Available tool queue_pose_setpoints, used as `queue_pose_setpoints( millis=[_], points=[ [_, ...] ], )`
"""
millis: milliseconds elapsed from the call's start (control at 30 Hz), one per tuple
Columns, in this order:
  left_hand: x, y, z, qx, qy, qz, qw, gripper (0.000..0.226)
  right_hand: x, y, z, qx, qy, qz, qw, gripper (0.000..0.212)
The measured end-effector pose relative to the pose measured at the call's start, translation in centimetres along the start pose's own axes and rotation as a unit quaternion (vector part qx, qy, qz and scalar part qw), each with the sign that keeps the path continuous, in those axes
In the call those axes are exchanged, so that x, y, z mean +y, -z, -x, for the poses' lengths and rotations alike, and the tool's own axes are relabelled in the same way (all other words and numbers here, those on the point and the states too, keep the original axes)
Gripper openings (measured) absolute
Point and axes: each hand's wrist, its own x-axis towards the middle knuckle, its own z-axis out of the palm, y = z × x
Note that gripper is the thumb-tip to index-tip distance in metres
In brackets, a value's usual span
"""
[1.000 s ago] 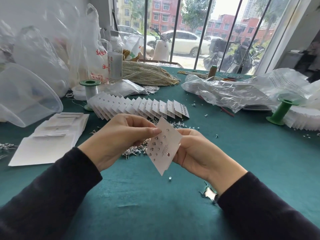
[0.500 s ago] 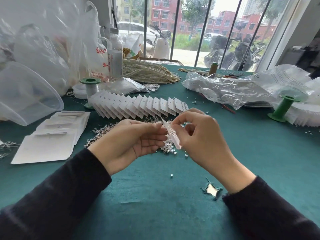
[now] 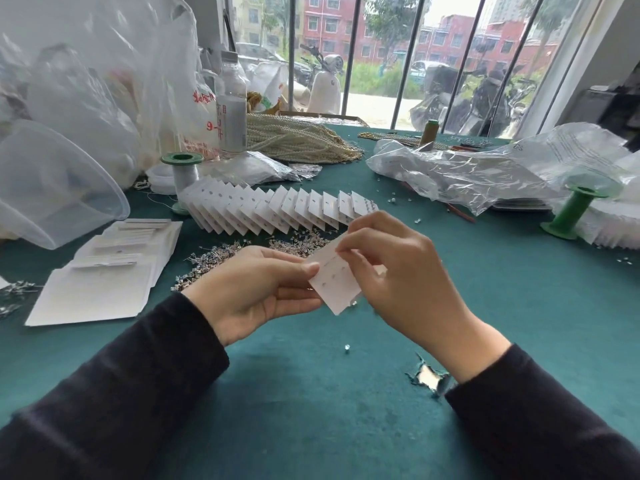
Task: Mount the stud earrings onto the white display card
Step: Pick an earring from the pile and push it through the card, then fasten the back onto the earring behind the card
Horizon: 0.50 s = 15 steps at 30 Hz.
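Both hands pinch one white display card (image 3: 334, 278) at frame centre: left hand (image 3: 256, 289) fingertips on its left edge, right hand (image 3: 405, 271) gripping its upper right. Right fingertips perhaps press a stud; too small to tell. Loose stud earrings (image 3: 214, 259) lie just behind.

Clear bottle (image 3: 231, 105) stands beside pearl strands (image 3: 298, 138).

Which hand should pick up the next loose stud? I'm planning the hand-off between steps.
Probably the right hand: its fingers only pinch the top edge of the white display card, while the left hand grips the card's side and steadies it. One loose stud lies on the cloth just below the right hand.
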Motion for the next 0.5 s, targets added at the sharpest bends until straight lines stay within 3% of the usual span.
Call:
queue_pose_setpoints(
  millis=[67, 133, 233, 333, 500],
  points=[
    [-0.2, 0.2, -0.4, 0.078, -0.008, 0.001, 0.997, 0.012, 0.3, 0.7, -0.3, 0.047, -0.04, -0.078, 0.995, 0.009],
    [-0.1, 0.6, -0.8, 0.149, -0.032, 0.018, 0.988, 0.01, 1.1, 1.6, -0.5, 0.051, -0.104, -0.072, 0.991, 0.009],
    [0.2, 1.0, -1.2, 0.205, -0.058, 0.048, 0.976, 0.004, 2.6, 2.5, -0.4, -0.137, -0.174, 0.015, 0.975, 0.009],
    [0.2, 1.0, -1.4, 0.217, -0.05, 0.063, 0.973, 0.009, 2.7, 2.1, 0.3, -0.33, -0.167, -0.044, 0.928, 0.003],
    [0.1, 0.7, -1.1, 0.199, -0.048, 0.051, 0.978, 0.01, 2.3, 1.2, 0.8, -0.397, -0.122, -0.087, 0.905, 0.006]
  ],
)
